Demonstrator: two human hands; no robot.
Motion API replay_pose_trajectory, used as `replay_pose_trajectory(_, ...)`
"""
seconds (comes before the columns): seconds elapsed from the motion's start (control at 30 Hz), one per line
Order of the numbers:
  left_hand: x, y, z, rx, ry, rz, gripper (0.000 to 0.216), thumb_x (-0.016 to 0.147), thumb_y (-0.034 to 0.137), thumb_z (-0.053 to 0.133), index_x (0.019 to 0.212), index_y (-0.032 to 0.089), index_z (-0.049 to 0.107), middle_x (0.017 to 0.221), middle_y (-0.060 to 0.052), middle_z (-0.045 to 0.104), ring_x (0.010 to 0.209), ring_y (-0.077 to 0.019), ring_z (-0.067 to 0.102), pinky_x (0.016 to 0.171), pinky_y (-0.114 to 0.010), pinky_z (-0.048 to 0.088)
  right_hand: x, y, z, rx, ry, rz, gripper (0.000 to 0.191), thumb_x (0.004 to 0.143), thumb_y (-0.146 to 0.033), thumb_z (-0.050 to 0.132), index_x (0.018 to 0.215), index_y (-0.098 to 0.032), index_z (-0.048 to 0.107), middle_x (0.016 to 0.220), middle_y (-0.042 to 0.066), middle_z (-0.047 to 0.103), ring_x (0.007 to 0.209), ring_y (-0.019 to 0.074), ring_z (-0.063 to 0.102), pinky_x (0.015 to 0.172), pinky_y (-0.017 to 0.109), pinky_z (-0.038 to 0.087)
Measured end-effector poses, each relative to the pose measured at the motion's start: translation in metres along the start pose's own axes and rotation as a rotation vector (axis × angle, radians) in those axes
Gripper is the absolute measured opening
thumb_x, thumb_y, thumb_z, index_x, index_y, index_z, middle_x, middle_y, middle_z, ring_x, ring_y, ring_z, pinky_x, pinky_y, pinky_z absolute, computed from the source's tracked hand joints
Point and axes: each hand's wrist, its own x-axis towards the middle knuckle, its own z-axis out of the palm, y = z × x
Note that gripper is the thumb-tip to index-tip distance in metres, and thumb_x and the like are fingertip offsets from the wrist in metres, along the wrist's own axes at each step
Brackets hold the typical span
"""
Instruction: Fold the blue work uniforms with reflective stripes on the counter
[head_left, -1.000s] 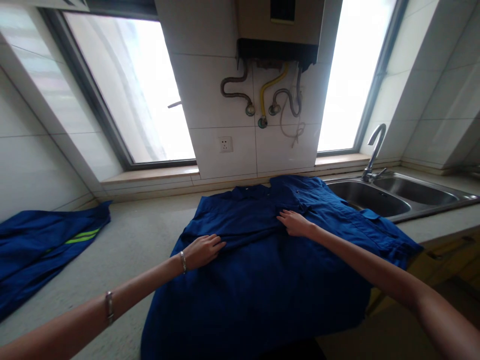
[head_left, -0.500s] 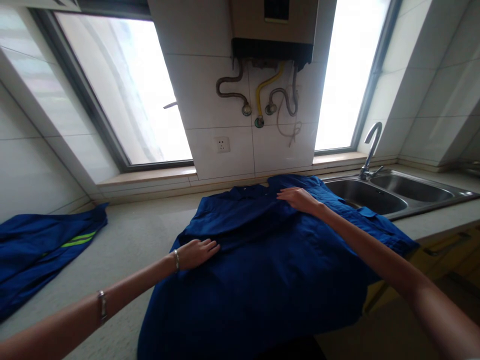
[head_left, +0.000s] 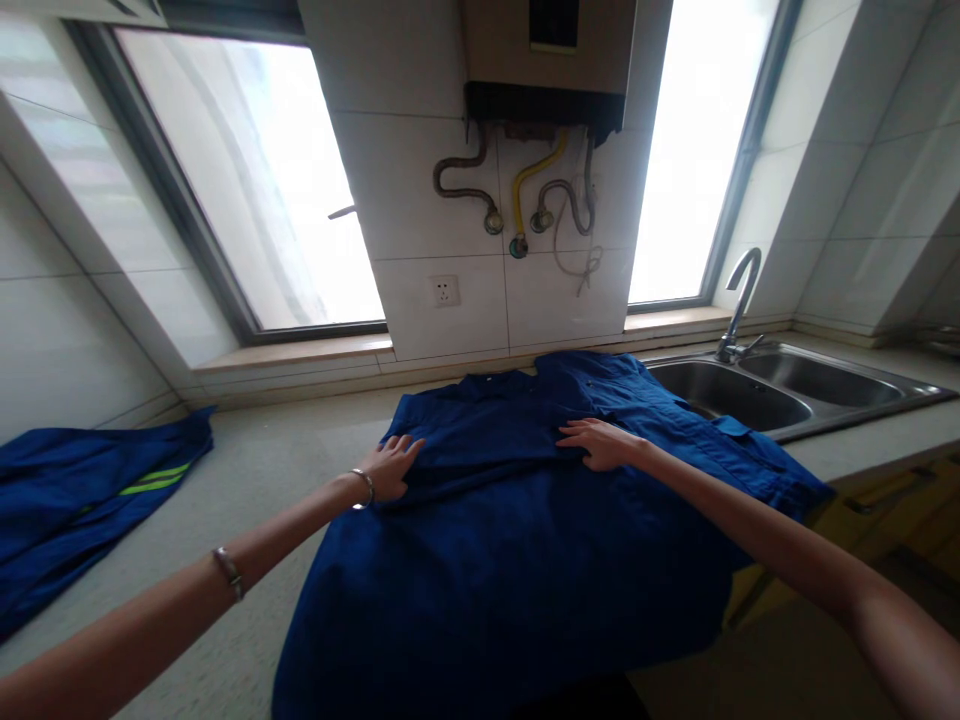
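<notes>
A dark blue work jacket (head_left: 510,560) lies spread over the countertop, its collar toward the wall and its lower part hanging over the front edge. One sleeve is folded along the right side, near the sink. My left hand (head_left: 390,468), a bracelet at its wrist, lies on the jacket's left part with the fingers stretched out. On the upper right part rests my right hand (head_left: 600,443), palm down, fingers extended and a little spread. A crease runs across the cloth between the two hands. Neither hand grips the fabric.
Another blue garment (head_left: 97,500) with yellow-green stripes lies on the counter (head_left: 262,470) at the left. A double steel sink (head_left: 825,385) with a tap (head_left: 742,300) is at the right. A water heater (head_left: 546,60) and a socket (head_left: 444,291) are on the wall.
My left hand has moved up the jacket, away from me. My right hand has slid down, toward me. The cloth of the upper part lies smoother, with a crease below it.
</notes>
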Motion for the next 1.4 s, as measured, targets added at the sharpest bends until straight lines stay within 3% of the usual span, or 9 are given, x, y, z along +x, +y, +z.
replay_pose_trajectory(0.1,0.009,-0.012,0.023,-0.018,-0.129,-0.052,0.094,0.061,0.01,0.05,0.147,0.021,0.012,0.15,-0.014,0.014,0.135,-0.0382,0.015,0.102,-0.061,0.022,0.007,-0.007,0.001,0.015,-0.058,0.036,0.079,0.07,-0.024,0.059,0.143,-0.031,0.03,0.148,0.005,0.025,0.132,0.0328,0.027,0.106,0.049,0.024)
replay_pose_trajectory(0.37,0.003,-0.05,0.067,-0.003,-0.014,-0.012,0.076,0.076,0.0,0.03,0.147,0.021,0.011,0.149,-0.013,0.018,0.136,-0.0278,0.02,0.103,-0.046,0.033,0.014,-0.014,0.023,-0.063,-0.009,0.108,0.064,0.085,-0.021,0.041,0.144,-0.037,0.022,0.15,0.003,0.02,0.134,0.0342,0.022,0.104,0.055,0.021)
replay_pose_trajectory(0.53,-0.004,-0.039,0.054,0.169,-0.032,-0.028,0.063,0.082,0.0,0.025,0.144,0.012,0.024,0.143,-0.022,0.028,0.13,-0.0321,0.033,0.099,-0.048,0.035,0.012,-0.009,0.022,-0.023,-0.03,0.104,0.058,0.089,-0.028,0.038,0.144,-0.036,0.023,0.15,0.001,0.019,0.136,0.0313,0.017,0.106,0.053,0.015)
replay_pose_trajectory(0.73,-0.004,-0.001,0.013,0.211,-0.022,0.02,0.054,0.075,0.009,0.046,0.128,0.002,0.048,0.132,-0.026,0.044,0.12,-0.0352,0.044,0.094,-0.045,0.038,0.009,-0.017,0.004,0.058,-0.025,0.07,0.062,0.087,-0.05,0.043,0.143,-0.031,0.027,0.148,0.004,0.024,0.136,0.0299,0.018,0.109,0.052,0.01)
replay_pose_trajectory(0.87,-0.008,0.026,0.01,0.079,0.218,0.213,0.054,0.089,0.028,0.034,0.142,0.015,0.031,0.148,-0.012,0.024,0.136,-0.0305,0.017,0.108,-0.047,0.021,0.011,-0.032,0.0,0.065,0.117,0.114,0.058,0.092,-0.056,0.026,0.144,-0.031,0.027,0.15,0.004,0.018,0.137,0.0265,0.016,0.11,0.049,0.009)
replay_pose_trajectory(1.0,-0.018,0.032,0.034,-0.042,0.109,0.206,0.056,0.093,0.047,0.024,0.146,0.03,0.014,0.151,-0.005,0.011,0.137,-0.0365,0.006,0.102,-0.063,0.016,0.009,-0.038,0.014,0.067,0.042,0.193,0.061,0.089,-0.063,0.025,0.142,-0.033,0.03,0.15,0.004,0.019,0.137,0.0309,0.013,0.108,0.054,0.007)
replay_pose_trajectory(1.13,-0.025,0.025,0.044,-0.069,0.052,0.203,0.053,0.094,0.045,0.02,0.145,0.033,0.01,0.151,-0.004,0.01,0.137,-0.0359,0.01,0.101,-0.063,0.02,0.005,-0.042,0.018,0.118,0.063,0.205,0.061,0.088,-0.059,0.033,0.14,-0.028,0.036,0.147,0.008,0.027,0.136,0.0319,0.018,0.108,0.055,0.007)
replay_pose_trajectory(1.3,-0.06,0.032,0.008,0.038,0.162,0.314,0.049,0.088,0.021,0.035,0.137,0.018,0.041,0.145,-0.012,0.03,0.133,-0.0325,0.026,0.105,-0.051,0.027,-0.037,-0.073,-0.02,0.596,0.278,0.183,0.05,0.087,-0.048,0.046,0.125,-0.017,0.053,0.128,0.013,0.051,0.117,0.0239,0.049,0.102,0.042,0.036)
replay_pose_trajectory(1.4,-0.111,0.053,-0.007,-0.002,0.198,0.528,0.049,0.085,0.014,0.035,0.131,0.021,0.05,0.142,-0.008,0.037,0.13,-0.0273,0.033,0.108,-0.044,0.028,-0.101,-0.089,-0.044,1.111,0.079,0.206,0.043,0.086,-0.048,0.047,0.107,-0.013,0.061,0.106,0.012,0.064,0.093,0.0195,0.062,0.076,0.03,0.053)
